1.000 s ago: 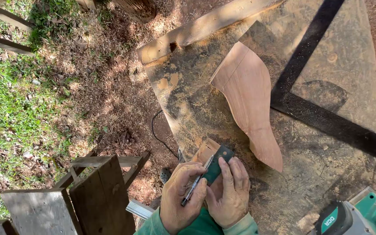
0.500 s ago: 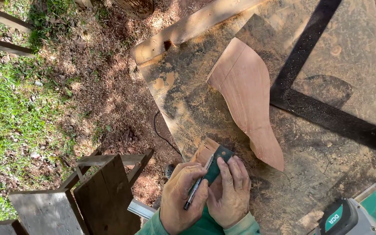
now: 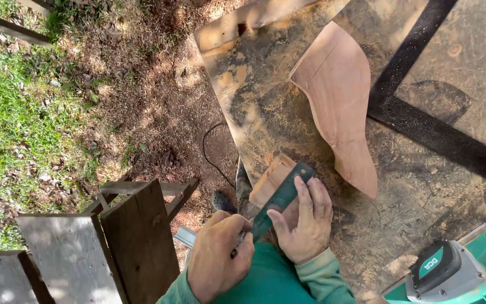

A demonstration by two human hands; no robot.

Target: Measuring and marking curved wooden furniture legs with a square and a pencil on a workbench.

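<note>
— Where were your hands just then?

— My right hand (image 3: pixel 306 225) lay flat, fingers spread, pressing a dark green ruler (image 3: pixel 281 198) down across a small wood block (image 3: pixel 274 181) at the near edge of the worktable (image 3: pixel 265 112). My left hand (image 3: pixel 220 256) was curled shut around a pencil (image 3: pixel 237 247), its tip at the ruler's lower end, right beside the block.

— How far had the marking got?

— I'd judge it was early. The ruler was set and held, the pencil was at the straightedge, but I could make out no drawn line on the block; my fingers and the ruler hid most of its face. The line, as far as I could tell, was not yet drawn.

— And the bigger piece?

— The curved board (image 3: pixel 338 101) was already cut to its boot-like outline and lay farther up the table, apart from the block, with sawdust all around it.

— Anything in the way?

— Not much at the block itself. A green power tool (image 3: pixel 451 273) sat near my right elbow at the table corner. A black cord (image 3: pixel 209 152) trailed over the bare dirt below the table edge, and an old grey wooden frame (image 3: pixel 113 236) stood close on my left, over by the grass (image 3: pixel 12 112).
</note>
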